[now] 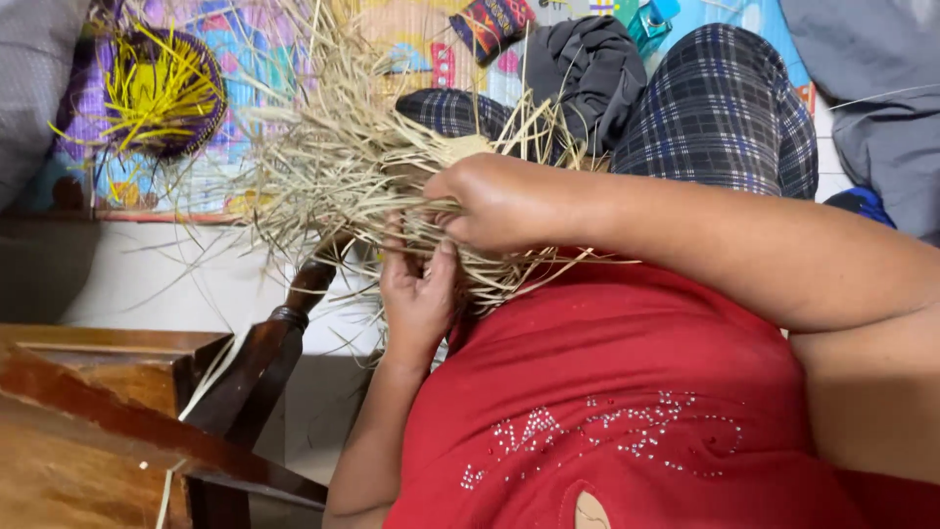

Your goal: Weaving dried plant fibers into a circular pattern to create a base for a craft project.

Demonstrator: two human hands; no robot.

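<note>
- Weaving step appeared to be in hand: both hands worked at the near edge of a half-made piece of pale dry straw (362,167), held against the red shirt (627,392) above the lap
- Right hand (499,201) lay over the straw, fingers curled down and pinching a bunch of strands at the woven edge
- Left hand (419,289) sat just beneath, palm up, fingers bent and gripping strands from below; the two hands were touching or nearly so
- Loose ends fanned out away from the body, over the checked trousers (720,108)
- A purple and yellow woven piece (162,93) lay well apart on the patterned mat (411,44)
- Judgement: next move would call for separating one strand from the bunch and keeping the rest taut; exact strand could not be told
</note>
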